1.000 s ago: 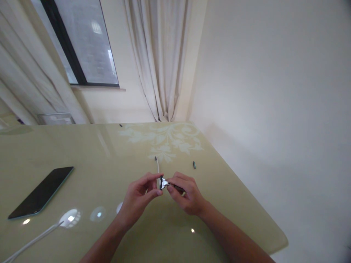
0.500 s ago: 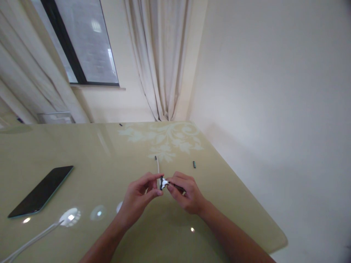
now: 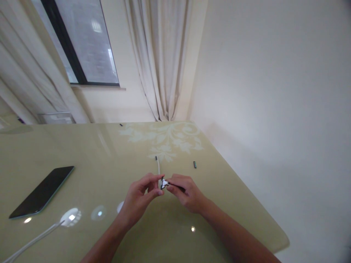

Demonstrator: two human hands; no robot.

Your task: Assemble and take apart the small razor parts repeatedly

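Observation:
Both of my hands meet over the middle of a glossy olive table (image 3: 82, 153). My right hand (image 3: 186, 193) grips the dark handle of a razor (image 3: 165, 184), whose shiny metal neck points left. My left hand (image 3: 139, 199) pinches the razor's small dark head between thumb and forefinger. A thin white stick with a dark tip (image 3: 157, 166) lies on the table just beyond my fingers. A small dark cartridge (image 3: 195, 164) lies alone further right.
A black phone (image 3: 41, 191) lies face up at the left. A white cable (image 3: 33, 241) runs off the bottom left corner. The table's right edge runs along a plain wall; curtains and a window stand behind.
My hands have closed in slightly on the razor and shifted a touch; the view has barely moved.

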